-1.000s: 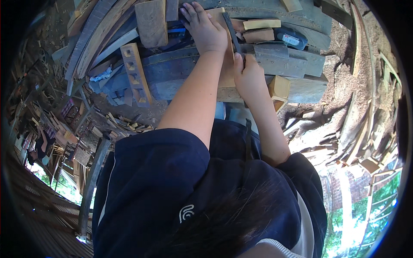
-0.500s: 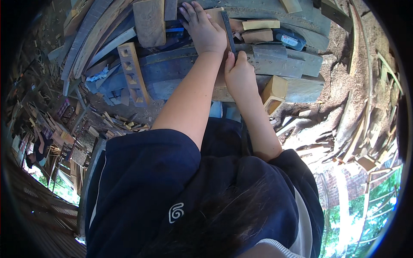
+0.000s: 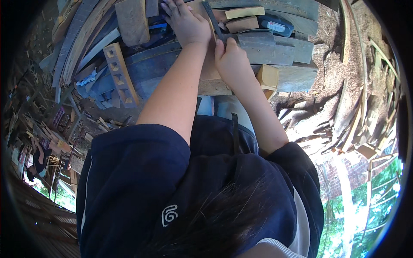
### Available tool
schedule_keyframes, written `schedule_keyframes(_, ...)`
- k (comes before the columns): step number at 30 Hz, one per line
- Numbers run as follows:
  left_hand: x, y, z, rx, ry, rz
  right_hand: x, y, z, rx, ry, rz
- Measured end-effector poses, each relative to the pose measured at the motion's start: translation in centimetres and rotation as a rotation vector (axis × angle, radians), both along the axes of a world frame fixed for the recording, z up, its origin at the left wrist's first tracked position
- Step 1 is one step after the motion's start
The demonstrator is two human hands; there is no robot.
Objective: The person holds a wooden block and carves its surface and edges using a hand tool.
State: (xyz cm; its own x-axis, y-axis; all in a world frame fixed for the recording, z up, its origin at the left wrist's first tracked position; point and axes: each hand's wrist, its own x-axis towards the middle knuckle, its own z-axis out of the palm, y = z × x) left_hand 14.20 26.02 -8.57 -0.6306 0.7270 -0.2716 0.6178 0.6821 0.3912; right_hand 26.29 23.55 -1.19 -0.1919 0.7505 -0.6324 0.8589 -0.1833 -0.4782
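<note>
My left hand (image 3: pixel 188 25) lies on a brown wooden board (image 3: pixel 210 69), fingers stretched out and a little apart. Just to its right, my right hand (image 3: pixel 233 62) is closed around the near end of a dark, flat, narrow bar (image 3: pixel 212 19), which looks like a file or a square's blade. The bar slants along the board's right side, its far end close to the left hand. My right palm hides the near end of the bar, so its exact kind is unclear.
Beside my right hand lie small wood blocks (image 3: pixel 243 24), a dark blue tool with a label (image 3: pixel 277 26) and a hollowed yellowish block (image 3: pixel 268 77). A notched wood strip (image 3: pixel 119 74) leans at left. Offcuts surround the bench; another person (image 3: pixel 39 160) is far left.
The whole scene has shifted left and slightly up in view. The bar now slants more, its far end further left of my right hand. Both hands keep their places on the board.
</note>
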Motion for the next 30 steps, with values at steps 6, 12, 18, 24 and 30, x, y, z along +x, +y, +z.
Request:
schedule_keyframes(6, -0.7, -0.4, -2.3, 0.297, 0.086, -0.058, -1.2, -0.2, 1.3, -0.025, 0.003, -0.073)
schedule_keyframes(12, -0.9, -0.7, -3.2, 0.319, 0.088, -0.042, -1.6, 0.4, 2.1, -0.117, -0.022, -0.078)
schedule_keyframes(18, -1.4, -0.7, -4.3, 0.308, 0.105, -0.024, -2.3, 0.3, 2.4, -0.151, 0.017, -0.15)
schedule_keyframes(24, -1.0, -0.8, -4.1, 0.331, 0.128, -0.041, -2.1, 0.3, 2.5, -0.166, -0.031, -0.125)
schedule_keyframes(30, -0.4, -0.8, -3.1, 0.312, 0.136, -0.027, -1.6, 0.7, 2.6, -0.15, -0.077, -0.067)
